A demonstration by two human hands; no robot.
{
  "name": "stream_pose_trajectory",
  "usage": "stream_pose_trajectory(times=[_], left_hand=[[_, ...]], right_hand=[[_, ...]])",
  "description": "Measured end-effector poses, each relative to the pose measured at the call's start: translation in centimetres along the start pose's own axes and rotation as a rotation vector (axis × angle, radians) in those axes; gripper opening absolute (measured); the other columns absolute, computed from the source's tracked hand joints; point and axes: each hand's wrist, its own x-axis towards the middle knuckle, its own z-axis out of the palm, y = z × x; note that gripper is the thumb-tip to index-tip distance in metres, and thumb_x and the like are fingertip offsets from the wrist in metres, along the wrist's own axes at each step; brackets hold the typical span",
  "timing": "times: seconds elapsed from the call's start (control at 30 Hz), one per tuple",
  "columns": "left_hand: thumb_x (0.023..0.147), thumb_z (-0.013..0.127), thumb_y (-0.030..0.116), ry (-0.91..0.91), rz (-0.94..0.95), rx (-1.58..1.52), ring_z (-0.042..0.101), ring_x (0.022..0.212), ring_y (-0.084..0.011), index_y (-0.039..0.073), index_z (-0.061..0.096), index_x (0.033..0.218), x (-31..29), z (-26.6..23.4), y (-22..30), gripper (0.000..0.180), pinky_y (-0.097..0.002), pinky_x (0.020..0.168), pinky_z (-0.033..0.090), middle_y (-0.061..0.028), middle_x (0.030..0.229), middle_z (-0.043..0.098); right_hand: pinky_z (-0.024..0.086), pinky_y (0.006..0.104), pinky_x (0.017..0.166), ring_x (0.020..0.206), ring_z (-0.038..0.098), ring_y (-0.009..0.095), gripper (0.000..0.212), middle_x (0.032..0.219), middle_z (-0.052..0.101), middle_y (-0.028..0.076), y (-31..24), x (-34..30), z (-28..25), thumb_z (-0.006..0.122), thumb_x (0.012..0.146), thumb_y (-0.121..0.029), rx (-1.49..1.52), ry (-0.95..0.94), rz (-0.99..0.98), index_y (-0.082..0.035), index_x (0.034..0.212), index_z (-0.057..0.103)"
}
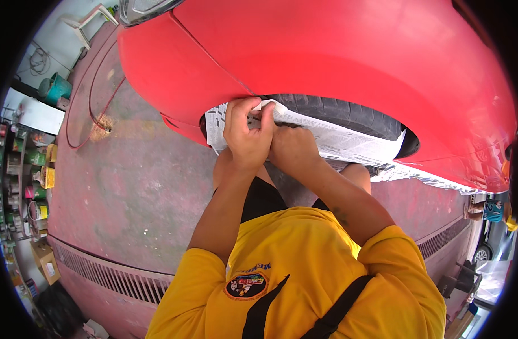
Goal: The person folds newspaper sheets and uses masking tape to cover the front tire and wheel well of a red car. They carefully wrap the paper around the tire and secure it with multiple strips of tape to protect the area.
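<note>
Left hand (246, 134), right hand (296, 148) – together at newspaper (358, 142), red car (332, 51)

Left hand (246, 138) and right hand (296, 149) sit close together, fingers (240, 106) curled.

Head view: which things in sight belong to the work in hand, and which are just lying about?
Seem part of the work:
- left hand, at a white strip
- right hand, against the newspaper
- tyre, partly covered
- red car body

Seem just lying about:
- teal bucket
- cardboard box
- hose on the floor
</note>
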Motion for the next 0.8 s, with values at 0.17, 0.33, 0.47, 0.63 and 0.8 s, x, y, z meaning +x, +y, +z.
stream_pose_trajectory(times=[0.17,0.33,0.47,0.63,0.8], left_hand=[[0.08,0.088,-0.004,0.01,0.064,0.163,0.066,0.081,-0.0172,0.001,0.064,0.111,0.4,0.3,1.1,0.04,-0.0287,0.071,0.055,-0.011,0.102,0.063],[0.079,0.089,-0.001,0.051,0.051,0.211,0.065,0.081,-0.0223,0.003,0.064,0.108,0.5,0.7,1.8,0.039,-0.0347,0.07,0.053,-0.0114,0.099,0.064],[0.079,0.09,0.014,0.027,0.178,0.499,0.065,0.086,-0.0275,0.011,0.069,0.1,1.1,0.2,2.2,0.029,-0.0404,0.08,0.044,-0.0059,0.096,0.067],[0.08,0.089,0.024,0.009,0.282,0.705,0.065,0.097,-0.0256,0.015,0.071,0.09,0.7,-0.3,2.2,0.023,-0.04,0.087,0.037,-0.0033,0.103,0.071],[0.079,0.09,0.03,0.017,0.244,0.78,0.063,0.098,-0.0254,0.018,0.083,0.092,0.8,-0.2,2.4,0.018,-0.0396,0.088,0.038,-0.0012,0.102,0.07]], right_hand=[[0.057,0.0396,0.051,0.054,0.072,0.027,0.017,0.065,0.071,0.011,0.4,-0.2,0.6,0.07,0.084,-0.019,0.033,0.046,-0.029,-0.007,0.097,0.069],[0.056,0.039,0.05,0.054,0.071,0.027,0.01,0.067,0.071,0.009,0.3,-0.3,0.5,0.071,0.08,-0.018,0.07,0.06,-0.039,-0.01,0.077,0.068],[0.056,0.0392,0.05,0.054,0.071,0.027,0.009,0.065,0.07,0.009,0.5,-0.3,0.6,0.072,0.078,-0.018,0.074,0.077,-0.049,-0.01,0.076,0.068],[0.057,0.0393,0.05,0.054,0.07,0.027,0.011,0.065,0.069,0.01,0.4,-0.4,0.6,0.073,0.078,-0.019,0.078,0.075,-0.029,-0.01,0.077,0.068],[0.057,0.0397,0.05,0.054,0.071,0.028,0.017,0.065,0.069,0.01,0.4,-0.2,0.4,0.072,0.081,-0.02,0.111,0.108,-0.039,-0.008,0.093,0.067]])
